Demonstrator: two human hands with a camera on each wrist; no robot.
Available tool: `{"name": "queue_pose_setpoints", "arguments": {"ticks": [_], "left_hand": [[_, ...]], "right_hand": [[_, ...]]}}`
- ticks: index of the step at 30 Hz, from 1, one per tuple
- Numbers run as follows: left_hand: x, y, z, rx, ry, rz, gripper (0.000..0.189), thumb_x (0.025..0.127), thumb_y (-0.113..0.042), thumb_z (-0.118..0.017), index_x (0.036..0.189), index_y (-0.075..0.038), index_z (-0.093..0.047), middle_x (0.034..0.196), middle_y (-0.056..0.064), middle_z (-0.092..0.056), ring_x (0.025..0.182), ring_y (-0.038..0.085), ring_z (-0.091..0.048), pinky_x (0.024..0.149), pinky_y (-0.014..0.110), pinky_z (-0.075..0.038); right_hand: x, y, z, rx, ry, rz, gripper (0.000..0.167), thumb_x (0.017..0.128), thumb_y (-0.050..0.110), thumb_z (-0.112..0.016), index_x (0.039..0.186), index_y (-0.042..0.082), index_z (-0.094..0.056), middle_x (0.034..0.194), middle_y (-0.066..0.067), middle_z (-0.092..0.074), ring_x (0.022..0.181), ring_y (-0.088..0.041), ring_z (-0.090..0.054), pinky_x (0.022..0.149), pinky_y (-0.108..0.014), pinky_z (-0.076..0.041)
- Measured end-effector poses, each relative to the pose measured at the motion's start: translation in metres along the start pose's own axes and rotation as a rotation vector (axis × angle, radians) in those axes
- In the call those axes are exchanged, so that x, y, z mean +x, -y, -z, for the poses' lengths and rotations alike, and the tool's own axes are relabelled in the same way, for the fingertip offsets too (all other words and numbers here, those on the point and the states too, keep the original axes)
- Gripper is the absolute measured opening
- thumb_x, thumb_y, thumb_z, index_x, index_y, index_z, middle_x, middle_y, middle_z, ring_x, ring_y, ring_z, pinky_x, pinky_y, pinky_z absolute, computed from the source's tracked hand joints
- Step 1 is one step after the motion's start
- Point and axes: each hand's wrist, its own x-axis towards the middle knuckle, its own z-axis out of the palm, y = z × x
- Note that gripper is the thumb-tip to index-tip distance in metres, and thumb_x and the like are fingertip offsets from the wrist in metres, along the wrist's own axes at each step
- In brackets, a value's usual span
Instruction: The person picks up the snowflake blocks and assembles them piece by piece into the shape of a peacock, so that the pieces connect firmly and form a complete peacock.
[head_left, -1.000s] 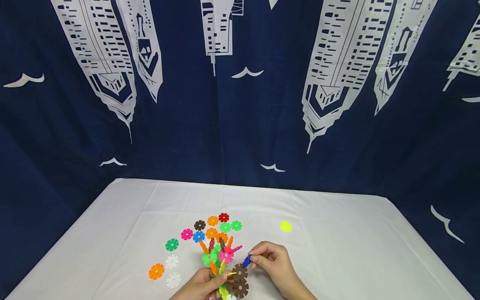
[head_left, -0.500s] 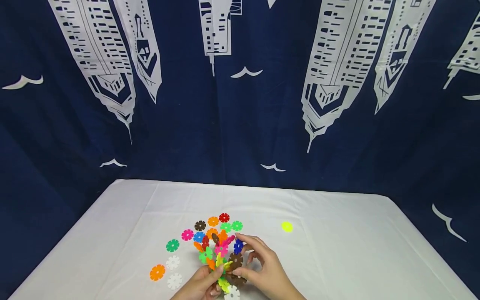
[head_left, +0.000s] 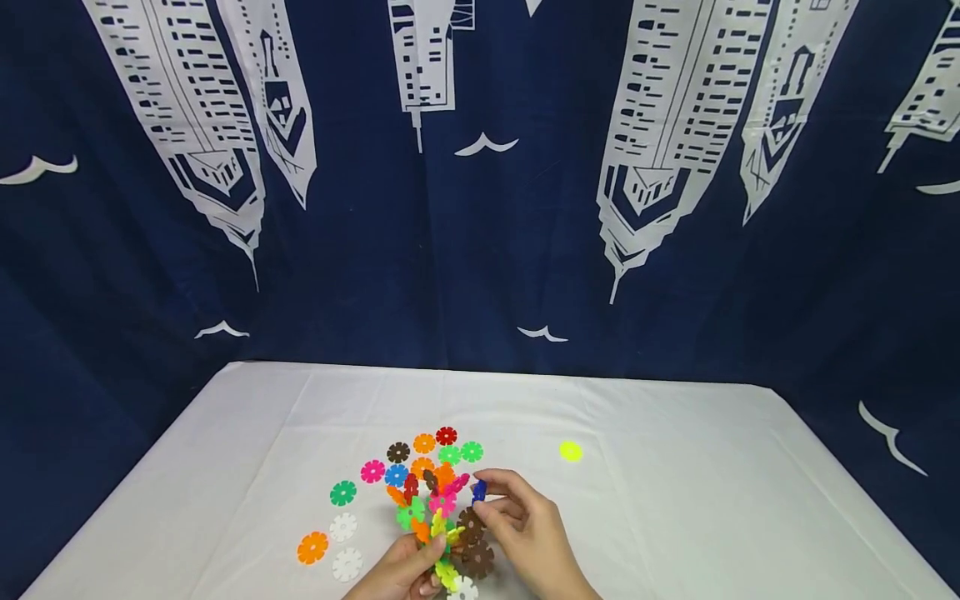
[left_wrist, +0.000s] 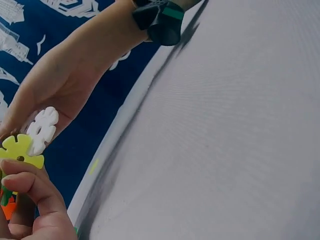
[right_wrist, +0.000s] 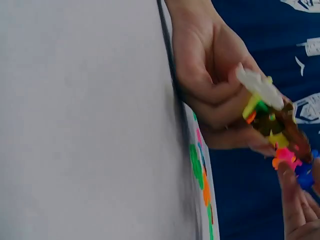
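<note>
My left hand (head_left: 407, 571) grips a cluster of interlocked notched plastic discs low over the table's front. In it are yellow, light green, orange, pink and brown discs (head_left: 477, 559), with a white disc (head_left: 463, 588) at the bottom. Between thumb and fingertips, my right hand (head_left: 525, 523) pinches a blue notched disc (head_left: 479, 492), seen nearly edge-on, at the cluster's upper right by a brown disc. Whether the blue disc is joined to that brown one, I cannot tell. The left wrist view shows left fingers curled beside a yellow disc (left_wrist: 22, 149).
Loose notched discs lie on the white tablecloth (head_left: 675, 483) behind and left of the cluster, among them a dark green one (head_left: 343, 493), an orange one (head_left: 312, 548) and two white ones (head_left: 347, 564). A yellow disc (head_left: 571, 451) lies apart to the right. A dark blue curtain (head_left: 450, 250) hangs behind.
My right hand has moved left and up, bringing the blue disc to the cluster's upper right. Its thumb has shifted from the brown disc to the blue one, which has turned more edge-on.
</note>
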Motion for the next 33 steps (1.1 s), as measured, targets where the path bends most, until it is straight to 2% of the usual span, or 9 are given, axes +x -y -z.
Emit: {"name": "queue_pose_setpoints", "arguments": {"ticks": [4, 9, 12, 14, 20, 23, 25, 30, 33], "left_hand": [[0.000, 0.000, 0.000, -0.019, 0.032, 0.031, 0.022, 0.100, -0.029, -0.045, 0.103, -0.010, -0.054, 0.066, -0.010, -0.051, 0.054, -0.002, -0.042, 0.050, 0.009, -0.033], [-0.001, -0.002, -0.001, -0.032, 0.067, 0.046, 0.025, 0.101, -0.030, -0.043, 0.107, -0.008, -0.052, 0.068, -0.009, -0.049, 0.054, -0.001, -0.040, 0.050, 0.010, -0.032], [-0.002, -0.002, -0.001, -0.033, 0.090, 0.048, 0.026, 0.102, -0.029, -0.040, 0.110, -0.008, -0.052, 0.069, -0.009, -0.050, 0.053, 0.000, -0.040, 0.050, 0.009, -0.032], [-0.003, -0.001, -0.001, -0.028, 0.100, 0.043, 0.026, 0.102, -0.028, -0.039, 0.111, -0.007, -0.051, 0.069, -0.009, -0.051, 0.052, 0.000, -0.041, 0.049, 0.009, -0.032], [-0.006, -0.001, -0.003, -0.034, 0.068, 0.067, 0.032, 0.100, -0.030, -0.045, 0.117, -0.003, -0.048, 0.072, -0.008, -0.055, 0.053, -0.001, -0.045, 0.052, 0.008, -0.037], [-0.007, -0.002, -0.003, -0.037, 0.062, 0.067, 0.035, 0.100, -0.029, -0.046, 0.120, 0.000, -0.046, 0.074, -0.007, -0.057, 0.053, -0.001, -0.045, 0.051, 0.008, -0.038], [-0.007, -0.002, -0.004, -0.036, 0.062, 0.057, 0.034, 0.100, -0.028, -0.045, 0.120, -0.001, -0.045, 0.075, -0.006, -0.057, 0.054, -0.001, -0.045, 0.052, 0.009, -0.037], [-0.005, -0.003, -0.004, -0.043, 0.077, 0.014, 0.027, 0.101, -0.026, -0.044, 0.116, -0.004, -0.049, 0.073, -0.007, -0.052, 0.056, 0.001, -0.041, 0.052, 0.010, -0.034], [-0.002, -0.003, -0.004, -0.028, 0.083, -0.003, 0.023, 0.101, -0.026, -0.042, 0.106, -0.007, -0.053, 0.069, -0.008, -0.049, 0.055, 0.001, -0.039, 0.051, 0.010, -0.032]], "right_hand": [[0.004, -0.004, 0.006, 0.134, -0.046, -0.006, 0.016, 0.089, 0.006, -0.062, 0.101, -0.006, -0.061, 0.082, -0.015, -0.064, 0.067, -0.015, -0.063, 0.061, -0.031, -0.055], [0.005, -0.012, 0.010, 0.268, -0.005, -0.060, 0.023, 0.091, 0.009, -0.060, 0.101, -0.012, -0.057, 0.075, -0.010, -0.063, 0.063, -0.013, -0.061, 0.060, -0.027, -0.054], [0.005, -0.016, 0.011, 0.319, 0.030, -0.055, 0.024, 0.093, 0.009, -0.058, 0.102, -0.014, -0.055, 0.074, -0.006, -0.062, 0.063, -0.011, -0.060, 0.060, -0.025, -0.053], [0.005, -0.018, 0.013, 0.333, 0.058, -0.003, 0.020, 0.093, 0.005, -0.056, 0.101, -0.014, -0.054, 0.074, -0.007, -0.062, 0.063, -0.011, -0.060, 0.059, -0.026, -0.053], [0.007, -0.020, 0.018, 0.277, 0.138, 0.262, 0.010, 0.092, -0.008, -0.051, 0.098, -0.010, -0.058, 0.075, -0.015, -0.061, 0.062, -0.015, -0.061, 0.054, -0.032, -0.053], [0.007, -0.019, 0.016, 0.268, 0.121, 0.299, 0.011, 0.091, -0.010, -0.051, 0.097, -0.008, -0.059, 0.076, -0.014, -0.061, 0.060, -0.016, -0.060, 0.052, -0.033, -0.053], [0.006, -0.017, 0.012, 0.298, 0.087, 0.245, 0.010, 0.092, -0.007, -0.051, 0.098, -0.007, -0.059, 0.076, -0.010, -0.061, 0.060, -0.014, -0.060, 0.053, -0.030, -0.053], [0.000, -0.010, -0.002, 0.483, -0.067, -0.086, 0.006, 0.094, 0.006, -0.054, 0.097, 0.002, -0.058, 0.076, 0.000, -0.060, 0.064, -0.008, -0.056, 0.059, -0.020, -0.050], [-0.003, -0.008, -0.008, 0.497, -0.187, -0.169, 0.010, 0.093, 0.008, -0.057, 0.097, -0.001, -0.057, 0.074, -0.001, -0.060, 0.062, -0.008, -0.055, 0.059, -0.020, -0.050]]}}
